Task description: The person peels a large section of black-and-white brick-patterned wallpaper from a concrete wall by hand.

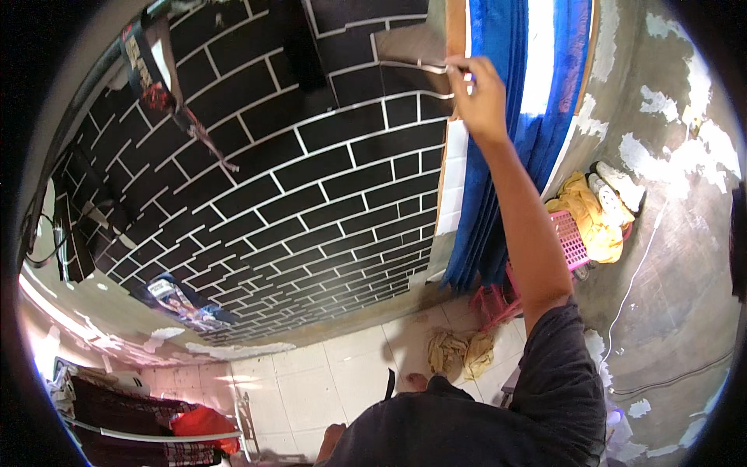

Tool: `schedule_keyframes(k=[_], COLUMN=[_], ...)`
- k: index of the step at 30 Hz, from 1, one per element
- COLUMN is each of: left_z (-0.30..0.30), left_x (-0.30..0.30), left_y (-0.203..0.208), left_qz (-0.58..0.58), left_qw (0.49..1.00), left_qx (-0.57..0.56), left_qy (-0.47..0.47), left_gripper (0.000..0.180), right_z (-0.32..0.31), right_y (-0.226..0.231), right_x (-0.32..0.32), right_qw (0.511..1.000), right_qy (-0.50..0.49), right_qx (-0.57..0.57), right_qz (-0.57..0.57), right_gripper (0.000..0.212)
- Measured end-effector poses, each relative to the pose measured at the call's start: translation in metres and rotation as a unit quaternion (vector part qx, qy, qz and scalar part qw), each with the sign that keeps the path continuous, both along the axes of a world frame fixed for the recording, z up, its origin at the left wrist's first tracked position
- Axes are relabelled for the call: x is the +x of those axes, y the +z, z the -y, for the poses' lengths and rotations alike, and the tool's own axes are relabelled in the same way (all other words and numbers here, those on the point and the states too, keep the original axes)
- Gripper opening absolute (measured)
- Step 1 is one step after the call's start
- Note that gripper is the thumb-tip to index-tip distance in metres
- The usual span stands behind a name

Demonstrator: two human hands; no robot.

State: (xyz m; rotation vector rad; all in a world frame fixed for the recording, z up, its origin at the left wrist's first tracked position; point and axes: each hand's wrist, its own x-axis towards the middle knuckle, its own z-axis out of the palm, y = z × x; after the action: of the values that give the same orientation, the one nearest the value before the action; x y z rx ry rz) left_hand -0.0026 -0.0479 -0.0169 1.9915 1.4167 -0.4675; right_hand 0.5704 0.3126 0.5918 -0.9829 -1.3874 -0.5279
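A black wallpaper (323, 214) with a white brick pattern covers much of the wall in front of me. My right hand (480, 101) is raised to its upper right edge, beside the window frame. The fingers are pinched on the wallpaper's edge, which looks wavy and lifted there. Just left of the fingers, a bare brownish patch of wall (410, 44) shows. Low at the bottom of the view, a bit of my left hand (332, 438) appears beside my dark shirt; its fingers are mostly hidden.
A blue curtain (489, 179) hangs right of the wallpaper. Beyond it stands a pink plastic basket (570, 237) with yellow cloth (595, 222). Crumpled cloth (459, 352) lies on the tiled floor (303, 389). Clothes (124, 412) hang on a rack at lower left.
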Motion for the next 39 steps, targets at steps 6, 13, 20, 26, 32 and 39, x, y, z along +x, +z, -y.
schedule_keyframes(k=[6, 13, 20, 26, 32, 39], left_z=[0.023, 0.075, 0.053, 0.081, 0.09, 0.111], left_x=[-0.026, -0.052, -0.019, -0.018, -0.015, -0.025], left_y=[-0.023, -0.075, -0.028, -0.033, -0.042, -0.061], left_qz=[0.016, 0.05, 0.078, 0.104, 0.14, 0.111], left_qw=[0.99, 0.989, 0.989, 0.983, 0.917, 0.944], left_qx=[-0.017, 0.137, 0.058, 0.107, -0.062, -0.029], left_qy=[0.139, 0.013, 0.115, 0.11, 0.369, 0.309], left_gripper=[0.032, 0.026, 0.022, 0.027, 0.034, 0.04], right_z=[-0.045, -0.044, -0.046, -0.071, -0.064, -0.009], right_y=[0.01, 0.009, 0.003, 0.003, 0.0, -0.076], right_x=[0.012, 0.003, -0.028, -0.02, -0.032, -0.139], right_qw=[0.996, 0.944, 0.985, 0.978, 0.98, 0.995], right_qy=[-0.026, -0.27, -0.14, -0.138, -0.163, 0.019], right_qx=[0.075, 0.176, -0.066, -0.096, -0.035, 0.023], right_qz=[-0.036, 0.072, 0.075, 0.124, 0.111, 0.098], right_gripper=[0.038, 0.04, 0.043, 0.046, 0.051, 0.019])
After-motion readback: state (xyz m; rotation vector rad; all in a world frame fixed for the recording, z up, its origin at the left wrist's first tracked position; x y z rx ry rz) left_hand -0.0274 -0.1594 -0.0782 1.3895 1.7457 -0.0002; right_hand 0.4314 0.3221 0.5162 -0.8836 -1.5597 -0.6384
